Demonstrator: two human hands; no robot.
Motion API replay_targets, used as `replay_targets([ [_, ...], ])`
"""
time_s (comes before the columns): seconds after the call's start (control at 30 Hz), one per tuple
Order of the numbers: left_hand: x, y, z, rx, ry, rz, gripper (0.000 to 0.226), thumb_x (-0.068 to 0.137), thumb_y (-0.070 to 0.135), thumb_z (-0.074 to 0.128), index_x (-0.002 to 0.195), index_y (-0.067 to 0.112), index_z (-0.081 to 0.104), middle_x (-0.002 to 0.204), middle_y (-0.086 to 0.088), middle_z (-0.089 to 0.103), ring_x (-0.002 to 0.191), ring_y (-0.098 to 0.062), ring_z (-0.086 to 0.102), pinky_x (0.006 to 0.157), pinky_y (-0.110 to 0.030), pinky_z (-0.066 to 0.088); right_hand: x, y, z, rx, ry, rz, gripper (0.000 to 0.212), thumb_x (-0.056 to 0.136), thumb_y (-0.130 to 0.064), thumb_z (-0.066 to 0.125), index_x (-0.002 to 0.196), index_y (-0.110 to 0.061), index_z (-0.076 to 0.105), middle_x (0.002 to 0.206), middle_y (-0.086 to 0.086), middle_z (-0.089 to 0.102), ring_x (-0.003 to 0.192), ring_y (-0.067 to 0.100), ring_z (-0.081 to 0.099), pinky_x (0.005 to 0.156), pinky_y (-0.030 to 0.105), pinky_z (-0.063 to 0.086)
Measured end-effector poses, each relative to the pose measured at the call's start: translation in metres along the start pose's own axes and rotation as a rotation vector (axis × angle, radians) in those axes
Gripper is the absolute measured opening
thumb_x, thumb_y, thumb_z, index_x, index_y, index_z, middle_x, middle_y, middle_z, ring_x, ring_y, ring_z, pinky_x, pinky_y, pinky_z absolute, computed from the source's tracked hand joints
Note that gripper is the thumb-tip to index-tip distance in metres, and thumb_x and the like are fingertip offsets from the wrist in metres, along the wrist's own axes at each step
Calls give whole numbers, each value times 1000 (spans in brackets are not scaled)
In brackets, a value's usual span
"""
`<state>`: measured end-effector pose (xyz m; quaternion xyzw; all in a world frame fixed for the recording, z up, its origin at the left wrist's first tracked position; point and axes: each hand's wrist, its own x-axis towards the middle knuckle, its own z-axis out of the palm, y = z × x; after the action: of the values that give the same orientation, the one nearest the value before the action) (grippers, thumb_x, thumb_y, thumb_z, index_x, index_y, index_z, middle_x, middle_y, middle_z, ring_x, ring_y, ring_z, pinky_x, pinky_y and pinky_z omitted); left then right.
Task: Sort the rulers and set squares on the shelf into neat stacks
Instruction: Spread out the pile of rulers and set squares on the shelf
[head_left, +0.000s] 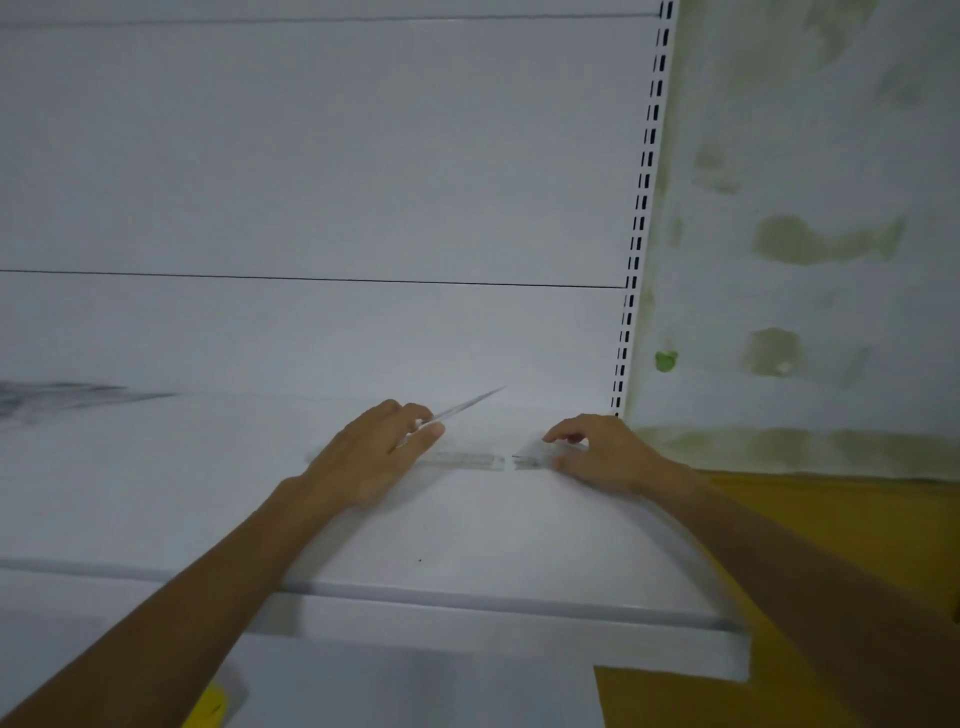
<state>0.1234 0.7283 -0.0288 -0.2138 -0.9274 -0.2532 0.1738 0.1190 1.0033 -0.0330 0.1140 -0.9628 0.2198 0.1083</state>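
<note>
Rulers flat on white shelf beside green-stained wall

Clear ruler: graduations unreadable, partly hidden under left hand. Tilted clear strip in that grip and clear piece under right hand: blurred, type indeterminate. Yellow object cut off at bottom edge.

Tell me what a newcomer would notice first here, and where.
Two bare arms reach to the back right of a white shelf. The left hand grips a clear pointed piece, ruler or set square, tilted up toward the back panel. The right hand pinches a clear ruler lying flat, and a second flat ruler lies between the hands. A green-stained wall stands to the right.
</note>
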Motion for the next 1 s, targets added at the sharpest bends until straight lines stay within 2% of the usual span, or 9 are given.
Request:
replay_targets([
  [0.1,2,3,-1,18,0,-9,34,92,48,39,112,26,55,99,3,52,94,-15,51,86,-30,40,0,0,5,-34,-9,5,34,85,-31,60,117,-20,60,121,0,60,114,16,52,99,31,41],
  [0.17,3,6,2,33,1,0,36,92,49,42,116,26,54,103,3,53,97,-14,51,84,-27,39,-1,-1,5,-62,7,6,37,87,-31,56,122,-20,55,125,1,57,118,17,48,100,31,39],
  [0.23,3,9,8,51,-15,10,40,90,50,45,121,26,52,109,3,52,104,-14,50,89,-28,40,-6,-3,9,-120,47,-4,40,88,-26,52,128,-21,49,129,2,52,122,20,42,99,30,35],
  [0.4,8,17,20,76,-27,39,46,91,50,43,130,25,44,123,0,47,116,-15,43,96,-28,37,-35,-14,10,-198,209,22,33,88,-24,46,118,-19,57,114,1,58,107,22,52,82,30,41],
  [0.5,22,29,27,72,-5,54,47,93,47,42,134,24,42,130,-5,43,123,-19,38,101,-31,34,-60,-21,6,-79,121,71,34,91,-38,48,122,-28,55,126,-5,55,117,16,47,96,31,38],
  [0.57,33,42,35,61,-12,64,48,93,46,42,135,23,40,133,-8,41,126,-22,36,104,-35,33,-77,-27,12,-125,31,-3,38,93,-44,42,126,-30,51,134,-5,50,124,18,40,104,35,32],
  [0.8,70,84,68,15,-212,81,47,94,41,44,137,24,38,138,-10,35,129,-25,27,106,-37,27,-85,-32,13,-161,16,-28,40,93,-47,39,129,-31,48,136,-8,46,126,16,36,107,37,29],
  [0.9,68,86,85,-37,-233,72,44,94,41,43,135,25,39,136,-9,36,128,-24,28,107,-38,28,-85,-31,15,-149,25,-28,40,93,-48,40,128,-32,48,137,-9,46,125,14,35,108,36,28],
  [1.0,65,81,97,61,-291,125,44,94,41,42,136,28,38,137,-7,35,129,-23,26,107,-40,25,-84,-30,16,-135,39,-25,39,92,-48,40,128,-33,48,137,-10,45,125,13,34,106,33,26],
])
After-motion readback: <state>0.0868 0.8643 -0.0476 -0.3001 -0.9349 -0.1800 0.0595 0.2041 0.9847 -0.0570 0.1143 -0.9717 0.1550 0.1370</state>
